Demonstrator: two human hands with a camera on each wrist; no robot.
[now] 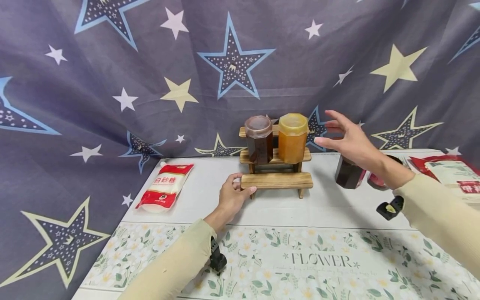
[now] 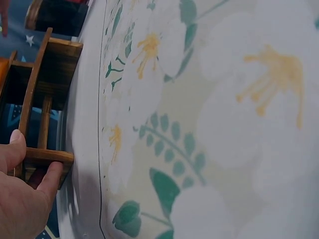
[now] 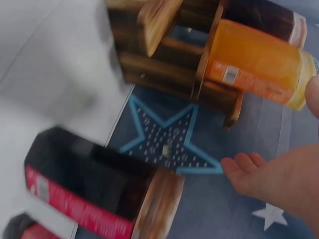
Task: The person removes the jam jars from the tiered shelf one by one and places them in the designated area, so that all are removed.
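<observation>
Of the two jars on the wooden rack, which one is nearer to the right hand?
The orange jar with the yellow lid: it stands between the dark jar on the rack and the right hand.

In the head view, at the right, the right forearm [image 1: 393,171] hides part of the rightmost jar [image 1: 376,183], and the red-and-white packet [image 1: 453,166] runs off the edge. The bottom edge cuts off the left sleeve [image 1: 172,262]. The line under "FLOWER" on the tablecloth [image 1: 326,216] is too faint to read. In the left wrist view, the left edge crops the left hand [image 2: 22,199] and leaves only a sliver of the orange jar [image 2: 3,72]. In the right wrist view, the top edge crops the wooden rack [image 3: 159,64], the right edge crops the right hand [image 3: 279,184], and the dark jar [image 3: 89,174] at lower left is blurred, its label print unreadable.
</observation>
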